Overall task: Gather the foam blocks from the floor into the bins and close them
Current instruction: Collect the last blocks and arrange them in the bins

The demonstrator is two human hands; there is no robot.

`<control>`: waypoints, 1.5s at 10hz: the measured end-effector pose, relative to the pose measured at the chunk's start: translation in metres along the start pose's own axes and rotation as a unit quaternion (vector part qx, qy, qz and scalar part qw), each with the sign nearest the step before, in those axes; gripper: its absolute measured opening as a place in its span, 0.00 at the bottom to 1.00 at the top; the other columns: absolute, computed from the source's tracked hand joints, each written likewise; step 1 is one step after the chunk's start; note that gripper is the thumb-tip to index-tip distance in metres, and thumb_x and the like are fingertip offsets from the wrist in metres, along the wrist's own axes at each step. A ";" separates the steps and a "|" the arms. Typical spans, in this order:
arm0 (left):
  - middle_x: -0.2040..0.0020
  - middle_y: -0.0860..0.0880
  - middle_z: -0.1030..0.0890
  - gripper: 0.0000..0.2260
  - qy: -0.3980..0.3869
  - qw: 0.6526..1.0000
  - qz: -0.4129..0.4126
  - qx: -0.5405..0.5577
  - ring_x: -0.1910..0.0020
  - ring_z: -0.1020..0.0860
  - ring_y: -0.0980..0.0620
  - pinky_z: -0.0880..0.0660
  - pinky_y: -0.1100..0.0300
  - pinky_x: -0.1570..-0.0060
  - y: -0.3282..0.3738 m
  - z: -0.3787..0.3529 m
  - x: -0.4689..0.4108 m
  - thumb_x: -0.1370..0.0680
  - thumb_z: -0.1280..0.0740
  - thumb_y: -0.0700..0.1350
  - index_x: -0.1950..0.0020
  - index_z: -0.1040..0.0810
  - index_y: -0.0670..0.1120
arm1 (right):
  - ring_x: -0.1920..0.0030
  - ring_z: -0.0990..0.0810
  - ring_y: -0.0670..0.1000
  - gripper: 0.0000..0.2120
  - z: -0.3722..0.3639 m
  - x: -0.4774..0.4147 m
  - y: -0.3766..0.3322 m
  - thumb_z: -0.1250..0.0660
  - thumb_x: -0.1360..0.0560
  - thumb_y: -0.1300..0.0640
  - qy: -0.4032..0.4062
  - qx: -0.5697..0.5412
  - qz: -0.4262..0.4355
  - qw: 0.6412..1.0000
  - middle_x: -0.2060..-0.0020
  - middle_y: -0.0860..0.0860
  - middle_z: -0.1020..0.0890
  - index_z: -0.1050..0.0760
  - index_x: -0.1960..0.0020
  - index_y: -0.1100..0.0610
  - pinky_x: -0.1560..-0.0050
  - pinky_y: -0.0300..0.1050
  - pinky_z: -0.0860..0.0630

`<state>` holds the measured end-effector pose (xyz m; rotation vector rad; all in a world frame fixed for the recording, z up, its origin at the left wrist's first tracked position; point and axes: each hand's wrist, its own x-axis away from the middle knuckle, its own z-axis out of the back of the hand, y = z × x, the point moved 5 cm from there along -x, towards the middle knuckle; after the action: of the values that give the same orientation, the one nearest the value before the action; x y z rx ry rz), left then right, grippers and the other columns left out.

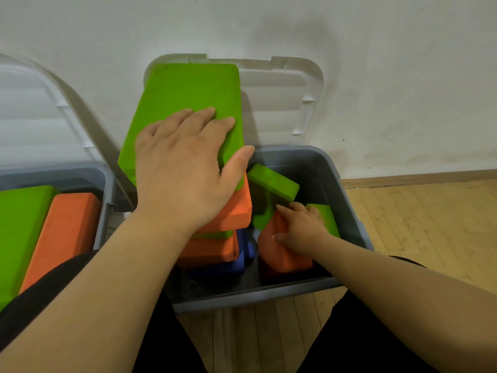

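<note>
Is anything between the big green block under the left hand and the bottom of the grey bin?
Yes. The big green block under the left hand lies tilted on a stack of orange blocks, its far end rising past the back rim of the grey bin. The right hand grips a lone orange block beside the stack.

1. Our left forearm [107,286] runs bare from the lower left up and forward, wrist straight.
2. Our left grip [183,168] lies palm down, fingers straight and close together, thumb spread to the right.
3. Our right forearm [403,281] comes in bare from the lower right, angled up and leftward.
4. Our right grip [301,230] is palm down, fingers and thumb curled round an orange block [282,257].
</note>
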<state>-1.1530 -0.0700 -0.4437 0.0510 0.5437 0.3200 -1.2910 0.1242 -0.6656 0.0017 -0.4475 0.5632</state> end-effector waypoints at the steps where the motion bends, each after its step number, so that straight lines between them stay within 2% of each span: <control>1: 0.28 0.48 0.23 0.28 0.001 1.000 0.000 0.001 0.28 0.27 0.42 0.33 0.43 0.32 -0.001 0.001 0.001 0.20 0.46 0.68 0.29 0.22 0.54 | 0.27 0.31 0.62 0.41 -0.008 0.005 -0.013 0.29 0.26 0.40 -0.029 -0.041 0.040 0.998 0.19 0.52 0.44 0.46 0.18 0.38 0.29 0.53 0.31; 2: 0.28 0.48 0.23 0.28 0.000 1.000 0.000 0.001 0.28 0.27 0.42 0.33 0.43 0.32 -0.003 0.001 0.001 0.19 0.46 0.68 0.29 0.22 0.53 | 0.25 0.31 0.58 0.40 -0.005 0.005 -0.014 0.29 0.24 0.45 -0.026 -0.053 0.044 0.997 0.18 0.53 0.44 0.45 0.18 0.42 0.31 0.51 0.30; 3: 0.28 0.48 0.23 0.28 0.001 1.000 -0.001 0.004 0.28 0.27 0.42 0.33 0.43 0.32 -0.002 0.001 0.002 0.19 0.46 0.68 0.29 0.22 0.53 | 0.29 0.27 0.58 0.36 0.010 0.005 -0.006 0.31 0.22 0.49 -0.007 -0.028 0.041 0.999 0.22 0.56 0.38 0.42 0.18 0.47 0.33 0.50 0.28; 4: 0.28 0.48 0.23 0.28 0.001 1.000 0.000 0.009 0.28 0.27 0.42 0.33 0.42 0.32 -0.003 0.001 0.001 0.19 0.46 0.68 0.29 0.23 0.54 | 0.37 0.21 0.59 0.36 0.018 0.004 0.000 0.31 0.22 0.47 -0.003 0.002 0.029 1.000 0.26 0.55 0.34 0.41 0.18 0.46 0.39 0.52 0.24; 5: 0.28 0.48 0.23 0.28 -0.005 1.000 0.001 0.010 0.28 0.27 0.42 0.33 0.43 0.32 -0.002 0.001 -0.001 0.19 0.46 0.68 0.29 0.23 0.54 | 0.34 0.26 0.60 0.36 0.014 0.003 -0.001 0.33 0.22 0.42 0.000 0.055 0.026 0.998 0.28 0.52 0.31 0.43 0.18 0.43 0.39 0.54 0.25; 6: 0.28 0.49 0.23 0.28 -0.010 1.000 0.004 0.009 0.27 0.28 0.43 0.34 0.43 0.32 0.000 0.002 0.000 0.20 0.46 0.68 0.29 0.23 0.54 | 0.30 0.34 0.61 0.39 0.008 -0.002 0.003 0.37 0.24 0.33 0.004 0.135 0.037 0.990 0.27 0.49 0.31 0.48 0.18 0.39 0.34 0.57 0.31; 7: 0.27 0.49 0.24 0.29 -0.023 1.000 0.005 0.009 0.27 0.28 0.43 0.34 0.43 0.31 0.001 0.004 0.001 0.20 0.47 0.69 0.28 0.23 0.54 | 0.24 0.39 0.64 0.45 0.001 -0.008 0.012 0.36 0.26 0.30 -0.047 0.080 0.036 0.995 0.20 0.52 0.39 0.53 0.17 0.39 0.25 0.58 0.38; 8: 0.26 0.48 0.25 0.29 -0.045 0.998 0.003 0.033 0.26 0.29 0.43 0.35 0.42 0.29 0.000 0.008 0.002 0.21 0.47 0.67 0.27 0.24 0.54 | 0.20 0.45 0.62 0.49 0.007 0.002 0.009 0.28 0.28 0.36 -0.067 -0.009 0.046 0.997 0.18 0.56 0.48 0.53 0.17 0.41 0.21 0.54 0.43; 9: 0.28 0.47 0.26 0.29 -0.062 0.992 -0.003 0.109 0.30 0.27 0.45 0.33 0.48 0.30 -0.002 0.017 0.007 0.24 0.41 0.62 0.28 0.24 0.49 | 0.26 0.29 0.53 0.43 0.053 0.020 -0.009 0.23 0.32 0.38 0.027 -0.305 0.037 0.951 0.24 0.53 0.31 0.35 0.21 0.41 0.26 0.49 0.33; 10: 0.34 0.47 0.26 0.27 -0.067 0.990 -0.009 0.125 0.33 0.27 0.45 0.33 0.51 0.32 -0.008 0.025 0.012 0.28 0.36 0.63 0.35 0.21 0.50 | 0.36 0.21 0.48 0.34 0.104 0.041 -0.044 0.25 0.34 0.37 0.050 -0.557 0.082 0.825 0.36 0.46 0.21 0.27 0.30 0.39 0.36 0.49 0.25; 11: 0.28 0.45 0.30 0.35 -0.044 0.997 0.068 0.003 0.26 0.33 0.36 0.35 0.32 0.31 -0.025 0.028 0.018 0.33 0.38 0.75 0.31 0.24 0.58 | 0.38 0.20 0.43 0.23 0.140 0.061 -0.086 0.31 0.20 0.48 0.021 -0.610 0.167 0.775 0.40 0.42 0.18 0.29 0.26 0.45 0.45 0.38 0.25; 12: 0.25 0.44 0.37 0.48 -0.075 0.978 0.180 0.080 0.30 0.30 0.35 0.29 0.38 0.32 -0.041 0.019 0.027 0.38 0.33 0.79 0.24 0.32 0.56 | 0.40 0.18 0.41 0.16 0.152 0.071 -0.114 0.38 0.17 0.57 -0.007 -0.631 0.207 0.747 0.41 0.40 0.16 0.27 0.30 0.50 0.46 0.33 0.23; 13: 0.24 0.47 0.39 0.47 -0.052 0.969 0.164 0.179 0.29 0.30 0.44 0.27 0.46 0.34 -0.040 0.010 0.030 0.38 0.23 0.68 0.24 0.33 0.53 | 0.37 0.19 0.41 0.19 0.159 0.073 -0.118 0.38 0.17 0.57 -0.003 -0.642 0.217 0.735 0.38 0.41 0.17 0.29 0.27 0.50 0.43 0.32 0.24; 14: 0.23 0.49 0.41 0.51 -0.024 0.969 0.129 0.211 0.27 0.34 0.48 0.29 0.48 0.32 -0.032 0.002 0.026 0.38 0.20 0.62 0.20 0.40 0.52 | 0.42 0.18 0.38 0.28 0.168 0.074 -0.103 0.34 0.22 0.54 0.031 -0.665 0.211 0.716 0.40 0.39 0.17 0.33 0.22 0.48 0.51 0.29 0.23; 15: 0.20 0.52 0.46 0.59 -0.039 0.965 0.112 0.234 0.22 0.40 0.50 0.36 0.53 0.28 -0.023 -0.013 0.025 0.36 0.19 0.62 0.17 0.54 0.56 | 0.43 0.15 0.48 0.35 0.174 0.074 -0.085 0.29 0.29 0.54 0.063 -0.701 0.187 0.685 0.42 0.49 0.14 0.33 0.24 0.46 0.47 0.43 0.18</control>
<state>-1.1330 -0.0841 -0.4700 0.5849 0.5276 0.4026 -1.2625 0.0692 -0.4676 -1.6522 -0.6581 0.4875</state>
